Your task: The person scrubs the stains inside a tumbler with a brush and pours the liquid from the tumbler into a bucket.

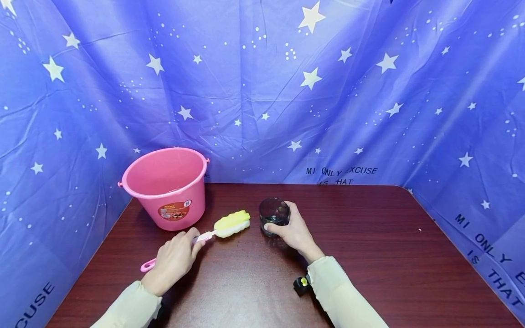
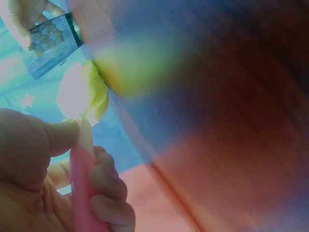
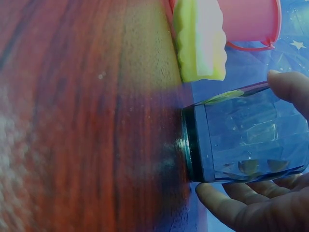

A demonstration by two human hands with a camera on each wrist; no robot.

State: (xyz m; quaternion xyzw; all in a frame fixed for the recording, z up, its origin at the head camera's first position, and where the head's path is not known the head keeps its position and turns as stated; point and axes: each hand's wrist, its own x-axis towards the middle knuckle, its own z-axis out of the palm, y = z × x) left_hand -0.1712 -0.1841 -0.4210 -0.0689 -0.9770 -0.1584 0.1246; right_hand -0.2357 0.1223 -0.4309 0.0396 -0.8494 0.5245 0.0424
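Note:
My left hand [image 1: 174, 256] grips the pink handle [image 2: 83, 188] of a sponge cup brush. The brush's yellow and white sponge head [image 1: 232, 223] points right, toward a dark tinted drinking glass [image 1: 274, 210]. Around that glass curl the thumb and fingers of my right hand [image 1: 296, 228], thumb at the near side. In the right wrist view the faceted glass [image 3: 251, 135] has its thick base right at the tabletop, and the sponge head [image 3: 200, 41] shows a short gap away from it. The glass looks upright in the head view, mouth up.
A pink bucket [image 1: 193, 200] with a label stands at the back left, behind my left hand. Dark reddish wood makes up the table [image 1: 369, 246]. Blue star-printed cloth [image 1: 254, 91] hangs behind and along both sides. A small black device [image 1: 301, 286] sits at my right wrist.

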